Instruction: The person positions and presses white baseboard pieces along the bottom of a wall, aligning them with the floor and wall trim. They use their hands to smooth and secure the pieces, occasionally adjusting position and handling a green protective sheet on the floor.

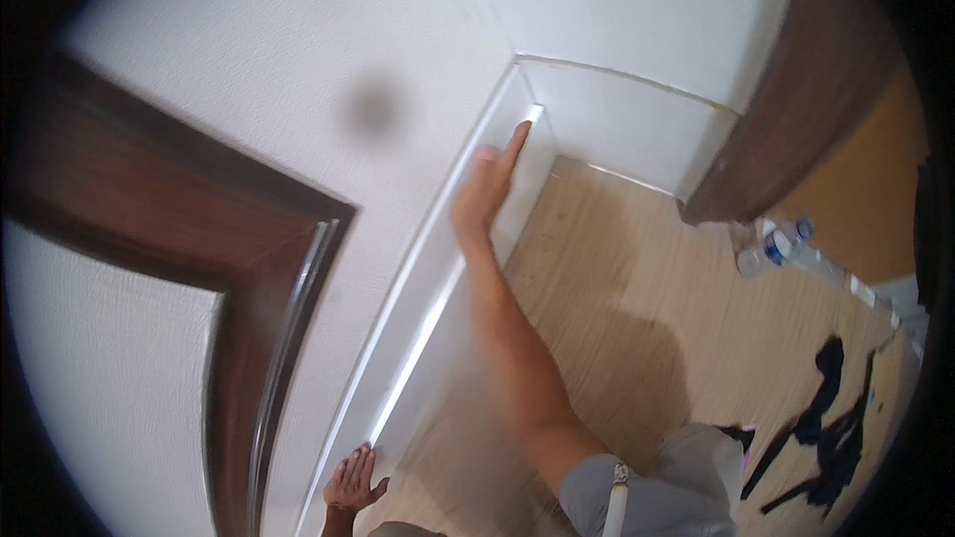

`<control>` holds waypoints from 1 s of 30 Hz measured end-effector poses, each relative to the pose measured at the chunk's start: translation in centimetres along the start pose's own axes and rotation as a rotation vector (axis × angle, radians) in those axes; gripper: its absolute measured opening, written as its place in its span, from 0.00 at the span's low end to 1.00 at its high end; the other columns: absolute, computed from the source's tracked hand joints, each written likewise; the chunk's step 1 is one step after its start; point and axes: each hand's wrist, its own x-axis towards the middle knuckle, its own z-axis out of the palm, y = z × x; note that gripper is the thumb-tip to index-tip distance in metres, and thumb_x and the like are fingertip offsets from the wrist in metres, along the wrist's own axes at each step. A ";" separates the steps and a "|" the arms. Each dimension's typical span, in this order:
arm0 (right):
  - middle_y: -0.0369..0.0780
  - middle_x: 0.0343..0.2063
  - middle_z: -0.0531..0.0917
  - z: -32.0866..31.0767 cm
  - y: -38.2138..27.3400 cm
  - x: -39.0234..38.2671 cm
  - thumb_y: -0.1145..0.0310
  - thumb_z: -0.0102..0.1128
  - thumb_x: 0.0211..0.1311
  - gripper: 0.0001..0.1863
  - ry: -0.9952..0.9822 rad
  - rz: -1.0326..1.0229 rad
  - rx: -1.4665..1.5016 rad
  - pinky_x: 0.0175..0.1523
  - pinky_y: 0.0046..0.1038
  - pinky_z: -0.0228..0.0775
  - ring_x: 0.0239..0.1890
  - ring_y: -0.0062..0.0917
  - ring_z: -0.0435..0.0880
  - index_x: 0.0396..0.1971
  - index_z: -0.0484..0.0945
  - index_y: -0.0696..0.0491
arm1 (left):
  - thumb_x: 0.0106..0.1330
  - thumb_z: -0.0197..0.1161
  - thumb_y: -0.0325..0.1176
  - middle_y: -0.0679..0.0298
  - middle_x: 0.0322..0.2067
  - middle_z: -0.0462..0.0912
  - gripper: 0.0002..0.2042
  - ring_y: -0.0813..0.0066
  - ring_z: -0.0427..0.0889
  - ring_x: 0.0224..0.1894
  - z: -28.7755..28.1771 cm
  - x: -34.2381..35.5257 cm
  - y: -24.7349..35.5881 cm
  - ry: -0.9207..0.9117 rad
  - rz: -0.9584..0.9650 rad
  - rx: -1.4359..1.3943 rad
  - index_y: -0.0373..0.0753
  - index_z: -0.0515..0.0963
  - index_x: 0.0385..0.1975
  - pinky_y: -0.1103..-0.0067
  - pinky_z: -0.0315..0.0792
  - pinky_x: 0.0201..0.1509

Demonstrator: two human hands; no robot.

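Board, long and white, runs low along the wall from the upper middle of the frame to the lower left. The right hand touches its top part, thumb and pointing finger wide apart; the left hand lies flat near the bottom. At right, a clear bottle and black straps are on the floor.

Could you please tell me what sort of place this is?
It looks like an indoor room or passage, perhaps in a home. The dark wooden door frame, the wood-look floor and the white trim along the wall's foot suggest it.
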 end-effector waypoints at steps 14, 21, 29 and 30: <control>0.55 0.72 0.58 1.7 6.6 -6.0 0.54 0.42 0.81 0.34 -0.628 -0.246 -0.383 0.78 0.43 0.46 0.75 0.45 0.57 0.74 0.50 0.61 | 0.73 0.61 0.48 0.53 0.58 0.83 0.27 0.48 0.80 0.62 -12.3 -2.1 0.1 -0.146 -0.940 -0.910 0.49 0.71 0.70 0.59 0.77 0.64; 0.55 0.68 0.63 1.6 5.5 -13.1 0.53 0.43 0.81 0.30 -0.780 -0.305 -0.470 0.74 0.44 0.52 0.70 0.46 0.63 0.70 0.56 0.60 | 0.74 0.61 0.46 0.50 0.52 0.88 0.24 0.53 0.87 0.53 -20.5 -17.1 10.9 0.023 -1.932 -1.028 0.39 0.78 0.63 0.63 0.78 0.59; 0.55 0.62 0.70 0.8 1.8 -19.0 0.52 0.44 0.80 0.28 -0.888 -0.435 -0.456 0.69 0.46 0.58 0.65 0.46 0.69 0.66 0.64 0.59 | 0.67 0.63 0.47 0.48 0.55 0.85 0.28 0.48 0.83 0.57 -21.2 -22.4 27.1 -0.146 -2.251 -1.293 0.33 0.78 0.61 0.64 0.75 0.63; 0.55 0.62 0.70 0.8 0.9 -20.0 0.52 0.45 0.80 0.27 -0.915 -0.453 -0.440 0.69 0.46 0.59 0.64 0.46 0.70 0.66 0.65 0.59 | 0.66 0.65 0.44 0.48 0.54 0.86 0.28 0.49 0.85 0.57 -21.0 -22.3 28.2 -0.178 -2.227 -1.285 0.34 0.77 0.63 0.64 0.76 0.62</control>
